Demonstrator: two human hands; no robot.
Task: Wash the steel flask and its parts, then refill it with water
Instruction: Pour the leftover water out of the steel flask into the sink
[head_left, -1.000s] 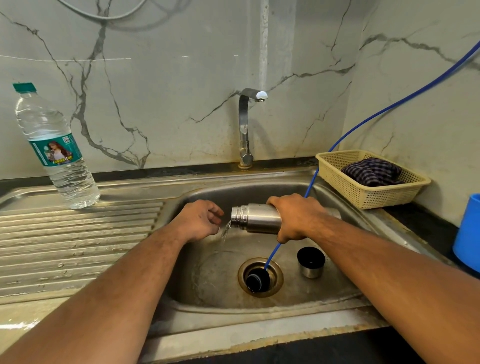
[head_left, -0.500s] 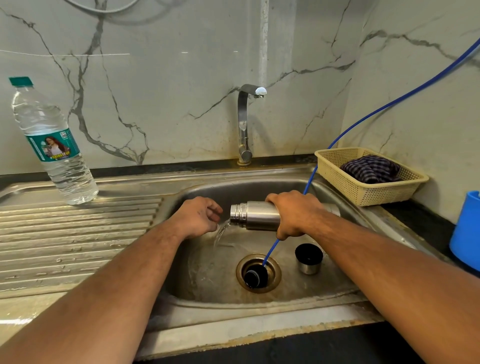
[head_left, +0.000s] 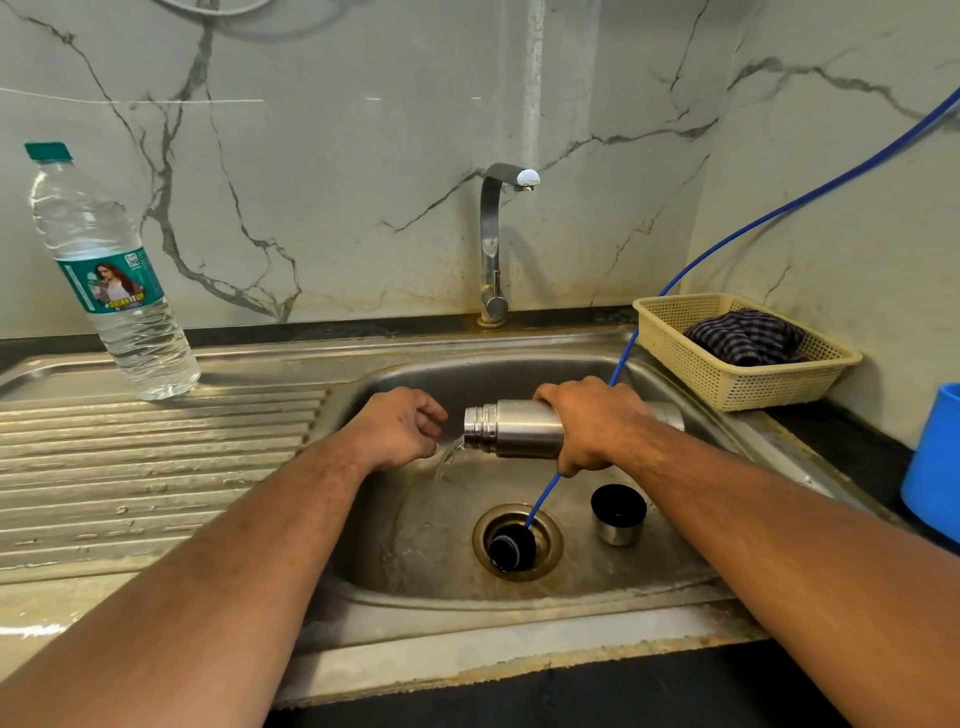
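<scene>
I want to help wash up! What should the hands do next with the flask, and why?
Probably tilt the flask mouth-down more: the right hand holds it sideways over the sink, and water trickles from its mouth, so it likely isn't empty.

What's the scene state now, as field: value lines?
flask: round steel flask, held level over steel sink, mouth left, water pouring out
right hand: grips flask body
left hand: loosely curled beside mouth, holding nothing
cup: black-lined steel cup upright in basin
stopper: black round stopper on drain
bottle: clear capped plastic bottle on drainboard
</scene>
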